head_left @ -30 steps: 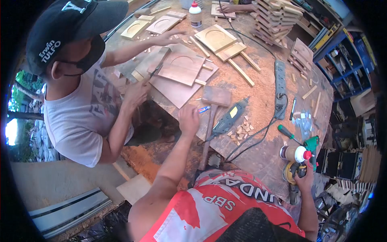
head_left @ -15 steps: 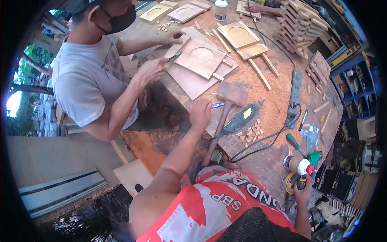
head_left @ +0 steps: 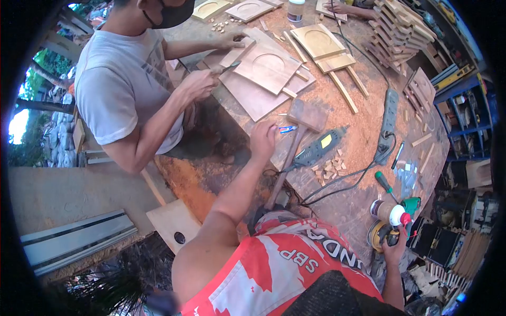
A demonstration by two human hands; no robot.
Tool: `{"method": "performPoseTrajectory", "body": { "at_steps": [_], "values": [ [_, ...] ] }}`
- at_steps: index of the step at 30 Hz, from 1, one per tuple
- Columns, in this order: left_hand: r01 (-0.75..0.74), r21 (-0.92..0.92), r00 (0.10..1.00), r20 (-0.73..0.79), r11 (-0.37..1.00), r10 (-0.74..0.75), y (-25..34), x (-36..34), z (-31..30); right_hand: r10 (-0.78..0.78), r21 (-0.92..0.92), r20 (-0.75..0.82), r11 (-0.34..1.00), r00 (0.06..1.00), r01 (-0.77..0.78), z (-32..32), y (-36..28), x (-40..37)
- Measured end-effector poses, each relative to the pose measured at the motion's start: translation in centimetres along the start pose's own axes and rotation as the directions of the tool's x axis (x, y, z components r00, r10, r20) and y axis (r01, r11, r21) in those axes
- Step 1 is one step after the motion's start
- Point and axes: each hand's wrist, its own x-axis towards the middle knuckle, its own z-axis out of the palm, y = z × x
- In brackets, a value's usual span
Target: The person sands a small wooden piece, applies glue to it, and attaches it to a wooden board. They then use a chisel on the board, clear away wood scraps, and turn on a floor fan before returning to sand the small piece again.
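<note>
One bottle (head_left: 383, 210) tilts in the right hand's (head_left: 395, 247) grip, lower right, red-capped, brown-labelled. The left hand (head_left: 262, 141), mid-frame, curls near a mallet (head_left: 308, 115); any pinch is unclear.

Far bottle (head_left: 295, 10), co-worker's head (head_left: 150, 11) cut off by top edge; right hand (head_left: 394, 252), grip unclear.

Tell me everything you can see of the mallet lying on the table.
The mallet looks to be all wood: a blocky brown head and a long, slim, straight handle of a similar tone. It lies flat, head on the table, handle slanting back past the edge towards the red-and-white shirt; the handle's very end is hard to make out. The left hand is beside it without gripping it. Whether the grey power tool touches the handle, I can't tell.
</note>
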Motion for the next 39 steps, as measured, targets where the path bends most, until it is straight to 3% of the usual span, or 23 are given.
{"method": "performPoseTrajectory", "body": {
  "at_steps": [1,3,5,9,17,26,30,32,34,36,37,39],
  "values": [
    [0.002,0.005,1.0,-0.002,1.0,-0.002,-0.2,0.1,-0.3,-0.002,0.015,0.003,1.0,1.0,0.002,0.0,0.1,0.1],
    [0.145,-0.027,0.989,-0.037,0.989,-0.146,-0.6,0.9,-1.2,0.0,0.022,0.007,1.0,1.0,0.0,0.0,0.0,0.1],
    [0.121,-0.14,0.983,-0.12,0.983,-0.138,-0.2,3.7,-3.2,0.007,0.023,0.012,1.0,1.0,-0.007,0.0,-0.1,0.2],
    [0.022,-0.01,0.974,-0.227,1.0,-0.023,-1.3,9.9,-6.1,0.0,0.022,0.018,1.0,1.0,-0.001,0.0,0.2,-0.1],
    [-0.043,0.067,0.962,-0.266,0.997,0.059,-5.7,11.8,-5.7,0.013,-0.002,0.041,1.0,0.999,-0.013,0.1,0.3,-0.1],
    [0.15,0.008,0.956,-0.256,0.989,-0.143,-11.3,13.9,-4.6,0.037,-0.019,0.039,0.999,0.999,-0.036,0.6,1.3,-0.3],
    [0.154,0.072,0.954,-0.27,0.985,-0.13,-12.6,14.0,-4.5,0.009,-0.042,0.022,0.999,1.0,-0.008,0.6,1.0,-0.1],
    [0.157,0.198,0.951,-0.294,0.968,-0.094,-13.5,14.3,-4.4,0.016,-0.058,0.013,0.998,1.0,-0.015,0.4,0.5,-0.2],
    [0.173,0.169,0.941,-0.321,0.97,-0.112,-14.1,14.6,-4.2,0.003,-0.05,0.017,0.999,1.0,-0.003,0.3,0.2,-0.1],
    [0.128,0.271,0.939,-0.342,0.954,-0.028,-14.9,14.9,-4.1,0.025,-0.04,0.021,0.999,0.999,-0.025,0.3,0.1,-0.1],
    [0.126,0.271,0.94,-0.339,0.954,-0.028,-15.5,15.2,-4.0,0.047,-0.032,0.025,0.998,0.999,-0.046,0.3,0.1,-0.1],
    [0.22,0.016,0.946,-0.248,0.975,-0.209,-16.1,15.5,-4.0,0.023,-0.038,0.016,0.999,1.0,-0.022,0.4,0.4,-0.2]
  ]
}}
